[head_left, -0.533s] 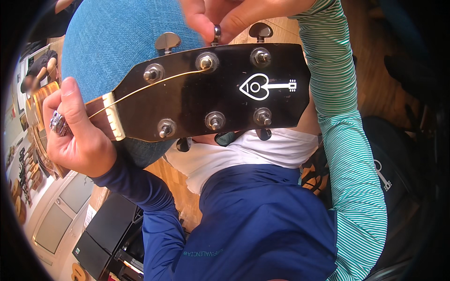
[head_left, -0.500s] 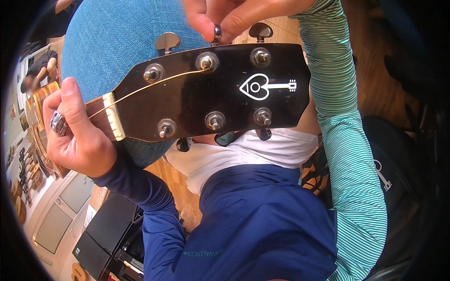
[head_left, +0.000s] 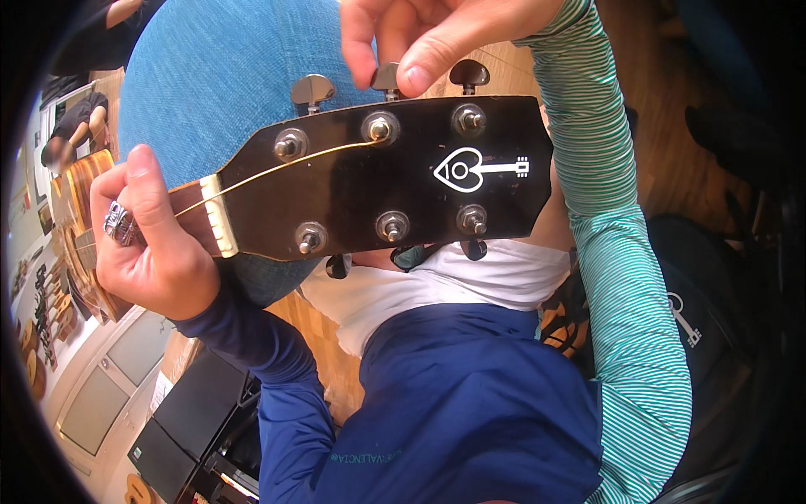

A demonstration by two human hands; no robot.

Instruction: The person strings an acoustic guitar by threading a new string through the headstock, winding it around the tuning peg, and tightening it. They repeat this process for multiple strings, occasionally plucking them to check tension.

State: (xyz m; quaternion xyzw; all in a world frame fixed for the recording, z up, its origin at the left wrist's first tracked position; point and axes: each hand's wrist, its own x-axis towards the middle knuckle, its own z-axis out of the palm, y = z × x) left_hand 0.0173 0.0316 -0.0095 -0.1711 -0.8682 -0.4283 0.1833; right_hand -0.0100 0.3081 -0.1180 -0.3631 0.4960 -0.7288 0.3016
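"At the top edge of the view, what is the right hand [head_left: 443,35] doing?"

"Its thumb and forefinger pinch the middle upper tuning key [head_left: 385,78] from either side. Directly below that grip lies the black headstock [head_left: 353,197] of a guitar."

"What has changed since half a second ago?"

"The key was edge-on then; now its broad face shows, and the thumb and forefinger stand wider apart, one at each side of it. The headstock also appears slightly lower, with its left end shifted to the right. A golden string [head_left: 294,157] still runs from the string post [head_left: 379,129] just below the grip, down leftward over the white nut [head_left: 220,220]."

"And the left hand [head_left: 164,260]?"

"Down and left of the grip, just past the nut, at the guitar neck [head_left: 195,223], with a silver ring [head_left: 120,225] on one finger. I cannot tell whether its fingers press on the neck or the string; the fingertips are hidden."

"Any labels or writing?"

"Below and right of the grip, the headstock carries a white emblem [head_left: 497,169]: a sideways heart with a guitar neck as its stem. Much further down and right, a black bag [head_left: 714,336] bears a similar white outline. Well below the grip, small green lettering [head_left: 361,459] crosses a navy shirt [head_left: 470,386]."
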